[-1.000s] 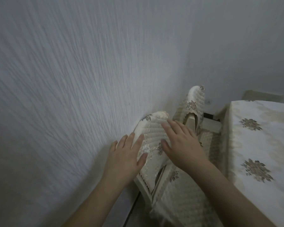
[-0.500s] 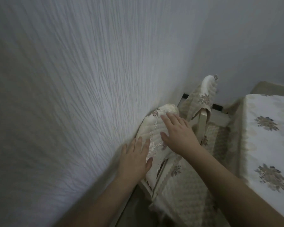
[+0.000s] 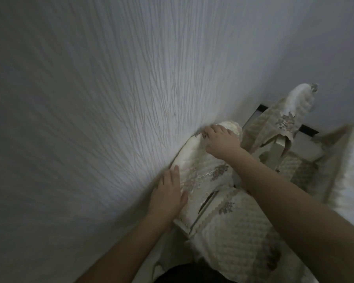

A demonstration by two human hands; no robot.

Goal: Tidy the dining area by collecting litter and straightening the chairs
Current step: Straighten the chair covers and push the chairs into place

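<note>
2 chairs stand in a row along the wall (image 3: 90,99), both in quilted covers with flower embroidery. The near chair (image 3: 229,227) has its backrest top touching the wall; the far chair (image 3: 294,111) sits beyond it toward the corner, its back also close to the wall.

Left hand (image 3: 168,195): flat on the near end of the near chair's backrest, fingers straight and together, thumb out across the fabric. Nothing pinched, it presses. My read is that it pins the cover (image 3: 204,172) so the cloth doesn't slide.

Right hand (image 3: 220,141): at the far top corner of the same backrest, fingers curled over the edge on the wall side. Looks like a grip on the cover's top edge; fingertips are hidden behind the edge, so I can't tell how deep it goes. Likely tugging the cover square on the frame, or using the corner as a handle to shift the chair.

Judgement: this is the chair-straightening step, near chair only. Far chair's cover hangs loose and rumpled, so it probably needs the same.

Table (image 3: 352,180) with a pale flowered cloth is at the right, just beside the chair seats.

Containers: 0 in view. No bin, bag or basket, and no litter that I can make out. Light is dim and the edges are blurred.
</note>
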